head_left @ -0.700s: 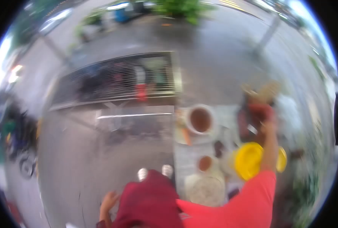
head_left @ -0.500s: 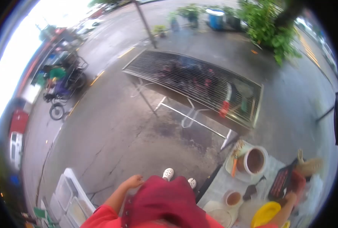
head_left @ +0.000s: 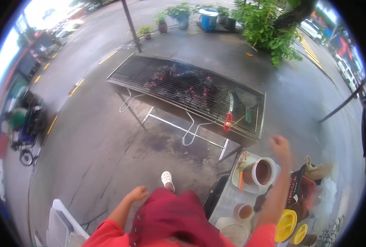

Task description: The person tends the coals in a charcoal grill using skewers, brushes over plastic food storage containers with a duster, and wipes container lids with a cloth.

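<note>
My right hand (head_left: 279, 145) is raised beyond the table's far end, closed like a fist; whether it holds anything is hidden. It is near the grill's right corner and a tub of brown sauce (head_left: 262, 172). My left hand (head_left: 138, 193) hangs beside my dark red apron (head_left: 166, 218), fingers loosely bent, nothing seen in it. Ahead stands a long charcoal grill (head_left: 146, 68) with glowing coals under its grate. On its right end lie a red-handled tool (head_left: 228, 122) and a flat-bladed turner (head_left: 248, 114). Beside the tub rests an orange-handled brush (head_left: 241, 177).
The table (head_left: 226, 206) at my right also bears a smaller cup of sauce (head_left: 244, 211), yellow lids (head_left: 286, 225), a dark basket (head_left: 296, 189) and a woven item (head_left: 318, 170). Clear plastic containers (head_left: 63, 226) stand at my left. Wire handles (head_left: 187, 127) jut from the grill's front.
My right hand has left the basket area and moved up and forward past the sauce tub. My view has shifted, so the grill appears further left. My left hand stays by the apron.
</note>
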A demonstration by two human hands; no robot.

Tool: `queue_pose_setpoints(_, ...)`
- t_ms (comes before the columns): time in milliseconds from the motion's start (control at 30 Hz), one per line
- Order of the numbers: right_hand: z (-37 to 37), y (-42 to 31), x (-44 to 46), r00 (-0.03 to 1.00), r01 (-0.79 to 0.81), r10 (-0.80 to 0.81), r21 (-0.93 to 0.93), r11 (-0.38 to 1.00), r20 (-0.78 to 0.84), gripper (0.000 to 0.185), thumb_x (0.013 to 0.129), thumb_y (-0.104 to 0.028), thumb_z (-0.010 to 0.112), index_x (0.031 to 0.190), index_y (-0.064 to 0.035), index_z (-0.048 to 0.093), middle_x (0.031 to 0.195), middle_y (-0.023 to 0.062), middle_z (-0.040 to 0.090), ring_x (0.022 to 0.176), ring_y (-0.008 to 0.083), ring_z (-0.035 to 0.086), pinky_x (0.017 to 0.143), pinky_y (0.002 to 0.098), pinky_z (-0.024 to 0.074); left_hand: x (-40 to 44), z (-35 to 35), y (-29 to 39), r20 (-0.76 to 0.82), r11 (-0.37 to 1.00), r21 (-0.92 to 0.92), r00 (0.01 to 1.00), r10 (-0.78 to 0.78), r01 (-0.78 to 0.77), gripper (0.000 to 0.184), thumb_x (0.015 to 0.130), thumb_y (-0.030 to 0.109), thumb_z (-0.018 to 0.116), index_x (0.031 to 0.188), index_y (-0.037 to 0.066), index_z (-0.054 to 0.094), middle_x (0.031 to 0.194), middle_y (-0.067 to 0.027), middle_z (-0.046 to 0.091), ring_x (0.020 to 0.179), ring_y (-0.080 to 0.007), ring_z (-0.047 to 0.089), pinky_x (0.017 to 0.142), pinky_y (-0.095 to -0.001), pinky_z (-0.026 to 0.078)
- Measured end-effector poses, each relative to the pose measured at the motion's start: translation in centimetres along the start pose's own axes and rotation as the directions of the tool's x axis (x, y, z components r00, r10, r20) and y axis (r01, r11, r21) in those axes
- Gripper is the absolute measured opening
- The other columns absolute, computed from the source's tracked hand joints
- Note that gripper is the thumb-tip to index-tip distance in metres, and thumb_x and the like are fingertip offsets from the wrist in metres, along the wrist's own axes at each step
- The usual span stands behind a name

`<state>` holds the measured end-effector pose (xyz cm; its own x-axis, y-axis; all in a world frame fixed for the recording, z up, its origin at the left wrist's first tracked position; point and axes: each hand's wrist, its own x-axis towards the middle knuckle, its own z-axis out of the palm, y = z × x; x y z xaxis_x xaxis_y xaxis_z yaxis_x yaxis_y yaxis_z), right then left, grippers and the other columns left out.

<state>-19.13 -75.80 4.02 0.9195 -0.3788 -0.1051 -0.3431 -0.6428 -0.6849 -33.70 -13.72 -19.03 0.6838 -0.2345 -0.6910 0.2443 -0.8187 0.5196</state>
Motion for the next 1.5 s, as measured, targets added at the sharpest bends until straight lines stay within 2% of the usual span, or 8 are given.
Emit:
queue_pose_setpoints(233, 15.5, -1.5, 10.1, 0.929, -0.203, 0.037, -0.423, 0.883, -0.369, 0.035, 0.084, -0.03, 0.061, 0.103, 0.0, 0.06, 0.104, 0.0181, 0.063, 0.1, 0.0362, 0.059, 0.084, 0.0434, 0.0481, 8.4, -4.2, -1.5, -0.154, 0.953, -0.253, 0.98, 0.129, -0.165, 0.042, 0.083, 0.025, 0.063, 0.116, -0.002, 0.057, 0.103, -0.019, 0.065, 0.094, -0.0275, 0.063, 0.081, -0.0367, 0.049)
queue_pose_setpoints(633, 14.7, -3.1, 15.4, 0.956, -0.273, 0.193, -0.432, 0.86, -0.22, 0.038, 0.066, -0.03, 0.065, 0.073, 0.0074, 0.065, 0.083, 0.0275, 0.065, 0.081, 0.0362, 0.066, 0.071, 0.0428, 0.0528, 9.7, -10.3, -4.6, -0.162, 0.85, -0.523, 0.973, -0.167, 0.059, 0.035, 0.083, 0.017, 0.062, 0.111, -0.003, 0.059, 0.101, -0.0181, 0.065, 0.091, -0.0264, 0.064, 0.078, -0.0354, 0.051)
queue_pose_setpoints(767, 13.7, -2.6, 15.7, 0.876, -0.416, 0.451, 0.203, 0.886, -0.174, 0.029, 0.069, -0.025, 0.065, 0.061, 0.0014, 0.055, 0.062, 0.0092, 0.057, 0.044, 0.0144, 0.049, 0.036, 0.0305, 0.0392, 11.5, -14.4, 5.8, -0.267, 0.811, -0.577, 0.961, -0.077, -0.095, 0.033, 0.084, 0.015, 0.06, 0.112, -0.004, 0.058, 0.106, -0.0172, 0.064, 0.096, -0.0258, 0.063, 0.082, -0.0346, 0.049)
queue_pose_setpoints(867, 15.0, -3.7, 12.8, 0.864, -0.3, 0.497, 0.717, 0.629, -0.074, 0.018, 0.075, -0.019, 0.061, 0.071, -0.0034, 0.054, 0.062, 0.0044, 0.054, 0.044, 0.011, 0.046, 0.036, 0.0277, 0.0374, 13.6, -15.6, 11.7, -0.276, 0.9, -0.373, 0.953, 0.125, -0.226, 0.04, 0.087, 0.018, 0.059, 0.121, -0.002, 0.053, 0.114, -0.0154, 0.061, 0.101, -0.0238, 0.059, 0.084, -0.0336, 0.047)
queue_pose_setpoints(1200, 18.0, -6.4, 8.5, 0.842, -0.098, 0.524, 0.919, 0.381, -0.127, 0.007, 0.088, -0.014, 0.054, 0.088, -0.0073, 0.051, 0.065, -0.0007, 0.05, 0.049, 0.0072, 0.045, 0.042, 0.024, 0.0385, 15.0, -13.6, 20.0, -0.008, 0.87, -0.431, 0.964, 0.264, -0.242, 0.04, 0.088, 0.014, 0.058, 0.124, -0.002, 0.05, 0.119, -0.0178, 0.059, 0.109, -0.0264, 0.057, 0.091, -0.0338, 0.046)
queue_pose_setpoints(1300, 21.4, -7.9, 7.7, 0.822, 0.132, 0.055, 0.284, 0.95, -0.567, 0.012, 0.087, -0.013, 0.057, 0.094, -0.0049, 0.052, 0.079, 0.0078, 0.055, 0.066, 0.0193, 0.053, 0.061, 0.0338, 0.0454, 14.8, -13.5, 20.4, 0.023, 0.885, -0.396, 0.961, 0.276, -0.245, 0.041, 0.088, 0.014, 0.057, 0.125, -0.003, 0.05, 0.119, -0.0184, 0.059, 0.109, -0.0266, 0.057, 0.091, -0.0338, 0.046)
queue_pose_setpoints(1333, 22.6, -8.7, 7.5, 0.756, 0.213, -0.211, -0.072, 0.974, -0.619, 0.014, 0.086, -0.013, 0.058, 0.095, -0.0046, 0.052, 0.082, 0.0097, 0.056, 0.07, 0.0225, 0.055, 0.065, 0.0361, 0.046, 14.9, -13.6, 20.5, 0.037, 0.893, -0.381, 0.961, 0.275, -0.241, 0.041, 0.088, 0.014, 0.057, 0.125, -0.003, 0.049, 0.12, -0.0186, 0.058, 0.109, -0.0266, 0.058, 0.091, -0.0339, 0.046)
queue_pose_setpoints(1500, 25.6, -9.3, 6.5, 0.893, 0.221, -0.352, -0.408, 0.886, -0.282, 0.033, 0.073, -0.01, 0.066, 0.102, -0.0059, 0.051, 0.091, 0.0123, 0.054, 0.088, 0.0301, 0.053, 0.075, 0.0422, 0.0423, 14.9, -14.1, 20.5, 0.019, 0.909, -0.315, 0.956, 0.292, -0.272, 0.039, 0.088, 0.013, 0.056, 0.123, -0.003, 0.051, 0.116, -0.0185, 0.06, 0.107, -0.0267, 0.058, 0.09, -0.0338, 0.046)
